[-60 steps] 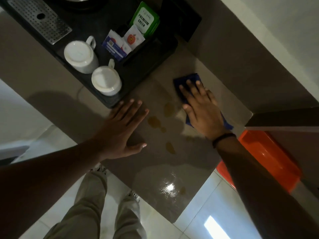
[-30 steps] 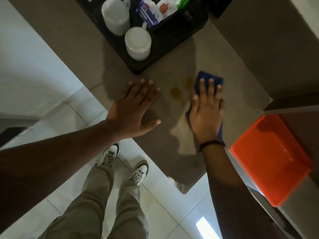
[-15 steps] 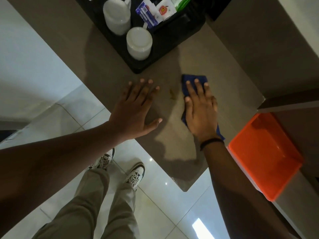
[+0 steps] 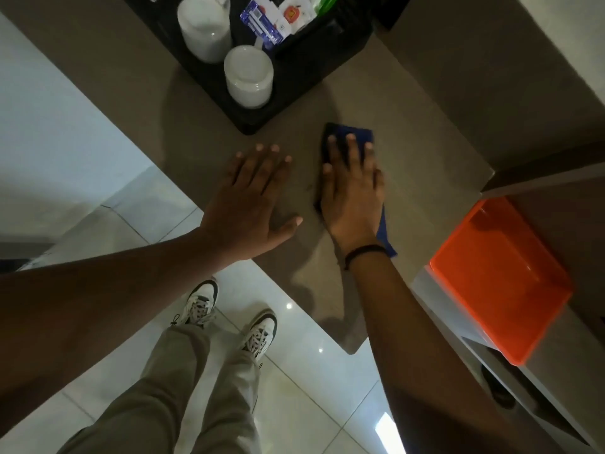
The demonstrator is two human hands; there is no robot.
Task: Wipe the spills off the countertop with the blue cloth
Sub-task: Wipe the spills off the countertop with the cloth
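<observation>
My right hand (image 4: 352, 188) lies flat on the blue cloth (image 4: 358, 132), pressing it onto the brown countertop (image 4: 422, 132). The cloth shows beyond my fingertips and again beside my wrist. My left hand (image 4: 252, 204) rests palm down on the countertop just left of the cloth, fingers spread, holding nothing. Only a faint dark smear is visible between the two hands; no clear puddles show.
A black tray (image 4: 304, 70) with two upturned white cups (image 4: 248, 77) and sachets (image 4: 271, 19) stands just beyond my hands. An orange tub (image 4: 497, 276) sits on a lower shelf at the right. The counter's corner ends near my legs over the tiled floor (image 4: 311, 371).
My right hand has slid the cloth leftward over the yellowish spills, which no longer show. My left hand has stayed flat in place.
</observation>
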